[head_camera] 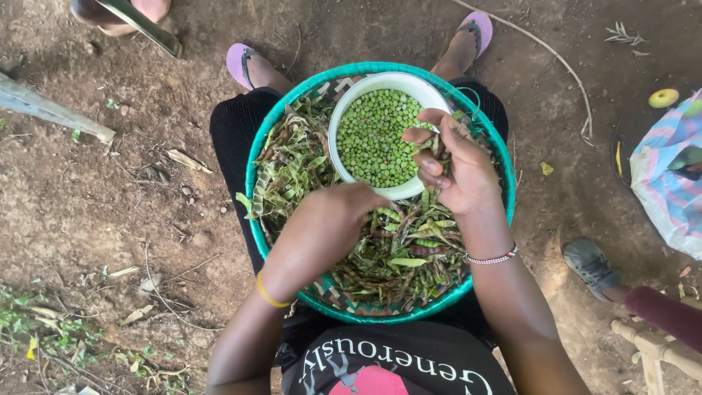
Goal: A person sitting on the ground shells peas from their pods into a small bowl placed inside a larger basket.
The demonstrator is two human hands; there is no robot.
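Observation:
A round woven basket with a teal rim (257, 241) rests on my lap, full of green and brown pea pods (292, 161). A white bowl (344, 110) of shelled green peas (376, 135) sits in its far half. My left hand (333, 216) reaches down into the pods just below the bowl, fingers hidden among them. My right hand (453, 164) hovers over the bowl's right rim, fingers pinched on a pod (430, 146).
Bare dirt ground lies all around. Another person's foot (589, 267) and a wooden stool leg (651, 347) are at the right. A striped cloth bundle (669, 172) and a yellow-green fruit (663, 97) lie at the far right. A metal bar (51, 110) is at the left.

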